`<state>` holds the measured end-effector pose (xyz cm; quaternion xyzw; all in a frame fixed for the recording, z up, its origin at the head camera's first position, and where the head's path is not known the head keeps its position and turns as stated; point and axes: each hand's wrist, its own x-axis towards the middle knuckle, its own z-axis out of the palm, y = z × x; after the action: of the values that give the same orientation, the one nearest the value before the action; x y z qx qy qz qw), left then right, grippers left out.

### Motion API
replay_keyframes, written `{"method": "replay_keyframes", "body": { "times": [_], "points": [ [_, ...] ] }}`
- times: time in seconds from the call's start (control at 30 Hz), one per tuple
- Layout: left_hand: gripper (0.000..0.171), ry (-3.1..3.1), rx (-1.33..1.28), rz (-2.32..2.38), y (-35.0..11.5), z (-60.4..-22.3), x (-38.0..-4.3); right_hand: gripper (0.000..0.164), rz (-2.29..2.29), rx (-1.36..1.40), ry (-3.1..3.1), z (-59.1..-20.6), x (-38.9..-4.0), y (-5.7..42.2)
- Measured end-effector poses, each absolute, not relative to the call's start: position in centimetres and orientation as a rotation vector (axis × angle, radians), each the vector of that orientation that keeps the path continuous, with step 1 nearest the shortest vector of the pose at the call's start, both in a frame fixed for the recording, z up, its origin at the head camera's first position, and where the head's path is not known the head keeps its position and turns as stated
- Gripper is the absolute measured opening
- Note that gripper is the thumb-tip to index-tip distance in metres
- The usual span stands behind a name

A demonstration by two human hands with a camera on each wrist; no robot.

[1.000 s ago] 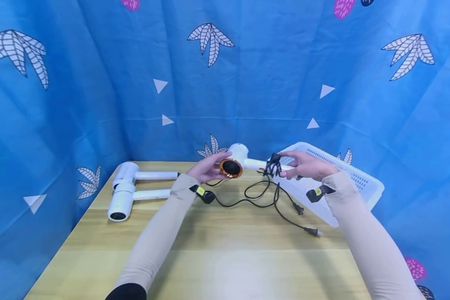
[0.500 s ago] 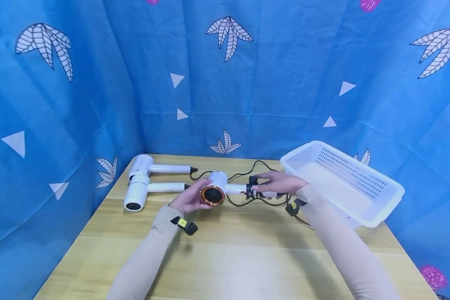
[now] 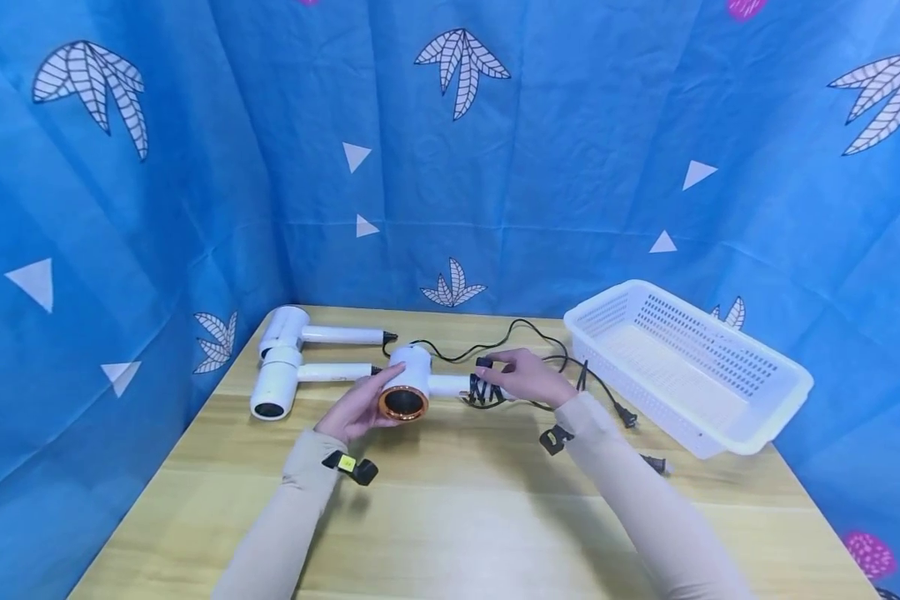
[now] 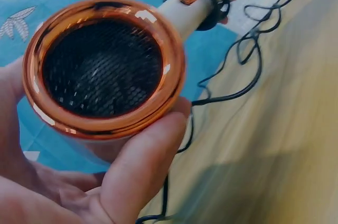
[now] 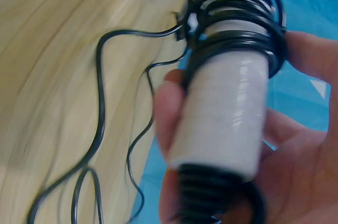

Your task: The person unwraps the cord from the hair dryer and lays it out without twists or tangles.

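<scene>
The left hand (image 3: 358,410), fingers bent, grips a white, copper-ringed, cylindrical-headed hair dryer (image 3: 412,369); the right hand (image 3: 531,377) curls around its handle (image 5: 227,108), at the coiled black cord (image 5: 237,42). Dryer position: over the wood-grain table (image 3: 450,517), left of the white perforated basket (image 3: 663,362).

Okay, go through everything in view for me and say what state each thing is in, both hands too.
Held dryer, gripped in both hands; running or not, can't tell
Coiled cord, wound round its handle
Far dryer, lying on the table
Near dryer, lying likewise
Loose cords, unwound
Basket, right way up
Plugs, unplugged
Left hand, gripping the dryer's body
Right hand, gripping the handle
</scene>
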<state>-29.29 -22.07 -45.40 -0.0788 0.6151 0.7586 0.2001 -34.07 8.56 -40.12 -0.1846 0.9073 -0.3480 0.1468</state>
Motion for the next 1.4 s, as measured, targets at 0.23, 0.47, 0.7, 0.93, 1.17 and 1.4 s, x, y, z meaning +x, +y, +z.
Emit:
{"method": "replay_keyframes", "body": {
  "times": [0.23, 0.47, 0.7, 0.93, 1.17, 1.4],
  "points": [
    [0.058, 1.833, -0.214, 2.105, -22.9, -44.6, -29.7, 0.056, -1.102, -0.498, 2.679, -41.2, -34.1, 7.2],
    [0.061, 1.846, -0.234, 2.086, -23.4, -44.7, -30.5, 0.05, -1.214, -0.464, 2.745, -41.5, -33.8, 5.7],
    [0.071, 1.868, -0.261, 2.098, -23.5, -44.8, -31.5, 0.044, -1.262, -0.408, 2.738, -41.5, -34.2, 5.4],
    [0.069, 1.86, -0.241, 2.059, -23.7, -45.2, -32.0, 0.041, -1.261, -0.461, 2.73, -41.7, -34.7, 5.6],
    [0.07, 1.802, -0.229, 2.107, -23.9, -45.3, -32.0, 0.041, -1.372, -0.503, 2.77, -41.3, -34.9, 5.9],
    [0.067, 1.879, -0.273, 2.081, -23.8, -45.6, -31.9, 0.044, -1.483, -0.568, 2.771, -41.0, -35.1, 5.7]
  ]
}}
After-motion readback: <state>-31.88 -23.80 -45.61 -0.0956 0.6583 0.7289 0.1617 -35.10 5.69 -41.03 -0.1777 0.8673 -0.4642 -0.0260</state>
